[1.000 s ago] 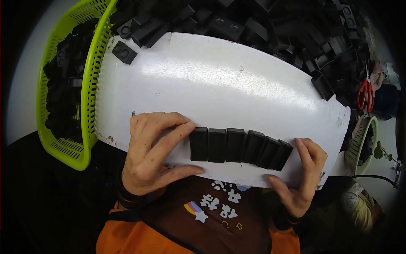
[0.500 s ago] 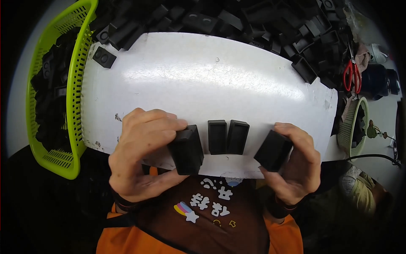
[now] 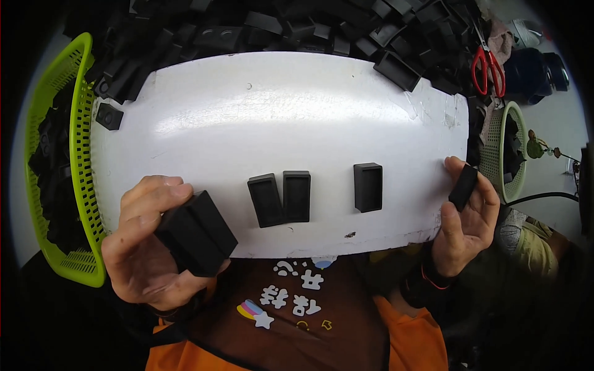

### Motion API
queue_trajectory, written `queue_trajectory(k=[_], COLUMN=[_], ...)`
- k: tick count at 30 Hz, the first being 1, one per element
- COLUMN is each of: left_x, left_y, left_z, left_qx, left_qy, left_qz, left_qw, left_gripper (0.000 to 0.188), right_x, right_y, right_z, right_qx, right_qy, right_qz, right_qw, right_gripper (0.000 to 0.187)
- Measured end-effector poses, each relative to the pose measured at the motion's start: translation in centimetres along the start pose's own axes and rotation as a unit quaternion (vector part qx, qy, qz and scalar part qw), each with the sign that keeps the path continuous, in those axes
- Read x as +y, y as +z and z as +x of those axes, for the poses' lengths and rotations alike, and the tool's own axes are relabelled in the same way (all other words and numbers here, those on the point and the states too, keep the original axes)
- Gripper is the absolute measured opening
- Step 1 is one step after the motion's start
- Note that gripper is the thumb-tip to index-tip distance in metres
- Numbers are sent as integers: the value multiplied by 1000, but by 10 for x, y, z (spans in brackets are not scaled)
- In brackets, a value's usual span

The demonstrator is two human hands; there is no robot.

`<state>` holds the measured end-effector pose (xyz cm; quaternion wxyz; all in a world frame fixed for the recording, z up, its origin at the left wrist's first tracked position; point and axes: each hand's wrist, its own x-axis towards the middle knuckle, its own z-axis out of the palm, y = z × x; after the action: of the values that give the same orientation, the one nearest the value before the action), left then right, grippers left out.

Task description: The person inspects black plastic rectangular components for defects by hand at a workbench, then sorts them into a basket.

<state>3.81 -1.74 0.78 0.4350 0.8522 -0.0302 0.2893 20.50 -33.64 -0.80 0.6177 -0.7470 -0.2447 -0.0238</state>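
Observation:
My left hand (image 3: 145, 244), at the near left edge of the white board (image 3: 322, 133), is closed around black rectangular boxes (image 3: 198, 232), seemingly two stacked against each other, held tilted. Nearer the middle, two open-topped black boxes (image 3: 266, 199) lie side by side, touching at their near ends. A third black box (image 3: 370, 187) sits by itself to their right, its hollow facing up. Over the board's right edge, my right hand (image 3: 464, 232) grips a slim black box (image 3: 463, 187) between fingers and thumb; part of it is hidden.
A green basket (image 3: 81, 154) of black parts stands at the left. A heap of black parts (image 3: 291, 28) lines the far edge. One small black part (image 3: 109, 116) lies at the far left corner. Red-handled scissors (image 3: 489, 71) and a pale basket (image 3: 523, 151) are at the right.
A third box now lies on the board, right of the pair. My right hand has moved outward with a slimmer piece in it. My left hand has tilted its boxes. The view has shifted rightward.

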Motion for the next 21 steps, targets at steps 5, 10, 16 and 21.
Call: queue_trajectory(k=[5, 10, 16, 21], left_x=[-3, -8, 13, 19], left_y=[24, 25, 54, 35], left_z=[10, 2, 29, 25], left_qx=[-104, -95, -126, -105], left_qy=[-13, -26, -10, -7], left_qz=[-65, -130, -90, 17], left_qw=[992, 987, 988, 994], left_gripper=[65, 67, 64, 68], right_x=[2, -2, -24, -24], right_y=[17, 17, 48, 50], right_z=[-3, 2, 25, 25], right_qx=[-51, -69, -249, -204], right_qy=[-52, -52, -117, -147], right_qz=[0, 36, -124, -133], right_qw=[997, 996, 953, 959], right_gripper=[68, 69, 68, 62])
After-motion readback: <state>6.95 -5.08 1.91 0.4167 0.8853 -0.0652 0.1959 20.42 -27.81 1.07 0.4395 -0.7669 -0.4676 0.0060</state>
